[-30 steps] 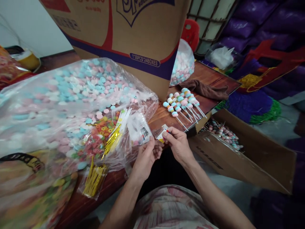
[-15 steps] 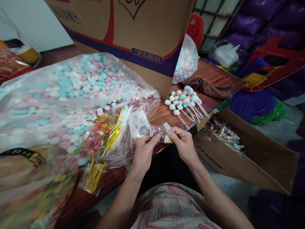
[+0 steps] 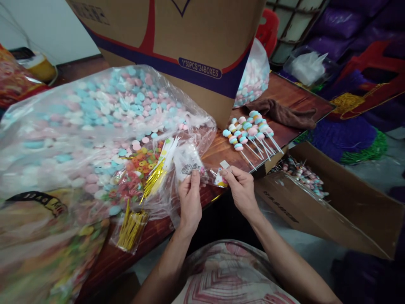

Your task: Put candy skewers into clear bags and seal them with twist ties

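Observation:
A small clear plastic bag with a colourful print is stretched between my hands, just over the table's front edge. My left hand pinches its left end, thumb on top, close against a pile of clear bags with a barcode label. At the printed end, the thumb and fingers of my right hand are closed on the bag. Left of the hands lie gold twist ties and fruit-coloured ring gummies. Candy skewers on white sticks rest on the table beyond my right hand.
A large clear bag of pastel candies covers the left of the table. Behind stands a tall cardboard box. An open carton with wrapped candies is at the right. A brown cloth lies at the back.
My hands have moved apart, the left one slightly leftward, and the small bag is pulled out longer between them. The whole view has shifted a little.

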`<state>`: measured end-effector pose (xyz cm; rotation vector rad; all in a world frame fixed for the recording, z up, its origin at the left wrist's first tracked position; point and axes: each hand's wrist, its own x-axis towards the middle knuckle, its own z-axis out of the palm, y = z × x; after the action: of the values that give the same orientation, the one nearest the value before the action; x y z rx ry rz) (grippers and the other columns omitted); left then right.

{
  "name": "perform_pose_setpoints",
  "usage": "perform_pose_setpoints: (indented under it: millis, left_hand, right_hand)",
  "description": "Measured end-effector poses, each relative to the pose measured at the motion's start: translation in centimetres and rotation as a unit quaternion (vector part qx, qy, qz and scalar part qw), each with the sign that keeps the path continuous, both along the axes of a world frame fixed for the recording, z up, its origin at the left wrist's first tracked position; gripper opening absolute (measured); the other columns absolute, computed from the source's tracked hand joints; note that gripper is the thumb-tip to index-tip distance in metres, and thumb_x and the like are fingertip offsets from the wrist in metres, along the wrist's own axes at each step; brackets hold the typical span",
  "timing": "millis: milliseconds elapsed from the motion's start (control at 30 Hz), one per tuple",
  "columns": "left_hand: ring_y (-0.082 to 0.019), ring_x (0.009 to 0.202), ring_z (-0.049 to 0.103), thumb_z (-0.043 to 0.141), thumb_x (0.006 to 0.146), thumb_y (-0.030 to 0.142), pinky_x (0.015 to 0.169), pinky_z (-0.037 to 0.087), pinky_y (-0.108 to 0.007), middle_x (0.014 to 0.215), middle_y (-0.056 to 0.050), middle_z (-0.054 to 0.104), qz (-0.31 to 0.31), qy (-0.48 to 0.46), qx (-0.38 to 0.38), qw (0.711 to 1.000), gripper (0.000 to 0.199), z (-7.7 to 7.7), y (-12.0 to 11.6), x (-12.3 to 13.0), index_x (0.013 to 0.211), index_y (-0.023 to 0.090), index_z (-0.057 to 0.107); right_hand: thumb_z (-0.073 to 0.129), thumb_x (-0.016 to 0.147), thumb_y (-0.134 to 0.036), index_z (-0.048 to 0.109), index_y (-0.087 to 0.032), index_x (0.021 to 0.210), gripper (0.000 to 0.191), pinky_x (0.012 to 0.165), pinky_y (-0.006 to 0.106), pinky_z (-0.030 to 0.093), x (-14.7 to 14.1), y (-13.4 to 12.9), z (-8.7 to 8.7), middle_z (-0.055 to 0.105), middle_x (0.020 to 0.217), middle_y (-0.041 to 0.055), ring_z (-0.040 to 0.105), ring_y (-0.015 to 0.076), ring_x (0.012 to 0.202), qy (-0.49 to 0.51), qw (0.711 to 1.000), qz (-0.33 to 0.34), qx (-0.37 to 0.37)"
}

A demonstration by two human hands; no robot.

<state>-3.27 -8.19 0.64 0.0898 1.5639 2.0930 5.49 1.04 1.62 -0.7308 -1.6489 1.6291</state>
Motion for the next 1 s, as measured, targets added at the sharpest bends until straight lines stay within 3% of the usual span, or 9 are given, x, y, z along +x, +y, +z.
perform_pose_setpoints:
  millis: [167, 333, 600, 800, 1000]
  left_hand:
    - [-0.013, 0.074, 0.063, 0.078, 0.076, 0.048, 0.068, 0.049, -0.023, 0.073, -0.001, 0.068, 0.002, -0.051, 0.033, 0.998, 0.031, 0.9, -0.1, 0.1, 0.072, 0.018, 0.070]
    - [-0.010, 0.070, 0.062, 0.084, 0.071, 0.042, 0.071, 0.050, -0.023, 0.073, -0.001, 0.069, -0.040, -0.074, 0.078, 0.993, 0.027, 1.6, 0.2, 0.4, 0.071, 0.017, 0.073]
    - [-0.009, 0.067, 0.059, 0.085, 0.069, 0.032, 0.068, 0.048, -0.021, 0.073, 0.001, 0.069, -0.017, -0.024, 0.045, 0.999, 0.019, 1.0, 0.0, 0.4, 0.074, 0.017, 0.075]
    - [-0.012, 0.071, 0.062, 0.081, 0.074, 0.034, 0.073, 0.050, -0.024, 0.078, -0.001, 0.072, -0.008, 0.018, 0.019, 1.000, 0.018, 0.5, -0.1, 0.6, 0.080, 0.018, 0.076]
    - [-0.015, 0.084, 0.066, 0.080, 0.075, 0.040, 0.080, 0.051, -0.026, 0.091, -0.002, 0.074, 0.016, 0.029, 0.013, 0.999, 0.026, 0.1, -0.3, 0.4, 0.090, 0.019, 0.075]
  right_hand:
    - [0.068, 0.090, -0.045, 0.043, -0.020, 0.057, 0.048, 0.056, 0.027, 0.027, -0.1, 0.1, -0.1, 0.035, 0.060, -0.0038, 0.030, 0.0128, 0.058, -0.002, 1.000, 0.004, -0.004]
    - [0.066, 0.091, -0.039, 0.043, -0.019, 0.057, 0.045, 0.057, 0.027, 0.027, -0.1, 0.2, 0.0, 0.034, 0.060, -0.0039, 0.029, 0.0122, 0.058, -0.001, 1.000, 0.000, -0.001]
    - [0.067, 0.090, -0.047, 0.046, -0.019, 0.056, 0.049, 0.056, 0.026, 0.030, 0.0, 0.0, -0.4, 0.037, 0.058, -0.0036, 0.032, 0.0126, 0.057, -0.006, 1.000, -0.003, -0.007]
    - [0.075, 0.085, -0.045, 0.068, -0.019, 0.074, 0.029, 0.061, 0.027, 0.039, 0.1, 0.0, -0.2, 0.059, 0.069, -0.0001, 0.049, 0.0154, 0.063, 0.007, 0.997, 0.060, -0.050]
    - [0.074, 0.086, -0.044, 0.063, -0.019, 0.063, 0.036, 0.058, 0.027, 0.036, -0.5, -0.8, 0.3, 0.054, 0.061, -0.0019, 0.044, 0.0141, 0.059, -0.010, 0.999, 0.042, -0.028]
